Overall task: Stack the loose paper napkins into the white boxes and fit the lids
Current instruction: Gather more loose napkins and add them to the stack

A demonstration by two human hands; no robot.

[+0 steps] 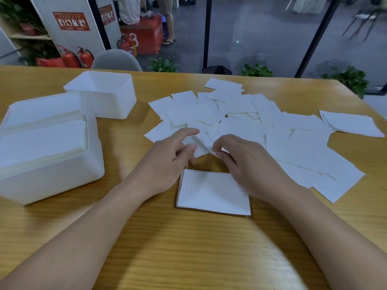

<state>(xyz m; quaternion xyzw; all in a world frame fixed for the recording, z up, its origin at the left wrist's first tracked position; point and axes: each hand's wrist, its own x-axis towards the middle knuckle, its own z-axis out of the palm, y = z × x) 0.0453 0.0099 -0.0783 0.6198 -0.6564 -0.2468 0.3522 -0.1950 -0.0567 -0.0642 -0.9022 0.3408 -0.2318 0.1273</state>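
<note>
Two bare forearms reach in from the bottom edge over a wooden worktop (62, 237). Nearest the viewer, between the hands, a small neat stack of napkins (213, 193) lies flat on the wood. The left hand (167, 162) hovers just beyond the stack's left corner, its fingers spread apart and loosely bent, the forefinger stretched out over the near edge of the loose napkins and nothing gripped. The right hand (245, 164) is over the stack's right side, its fingers curled with the thumb close to the fingertips at the edge of the loose pile; motion blur makes it impossible to tell whether they pinch a sheet. Beyond the hands, loose napkins (293, 143) are scattered overlapping across the middle and right of the worktop, with a separate small pile (351, 124) near the right edge. On the left stands a white box (52, 181) filled with stacked napkins to its rim, no lid on it. Behind it, touching or nearly so, stands a second white box (102, 95), open. Past the far edge are a grey chair back (117, 59), potted plants, red fire extinguishers (77, 57) and glass walls.
</note>
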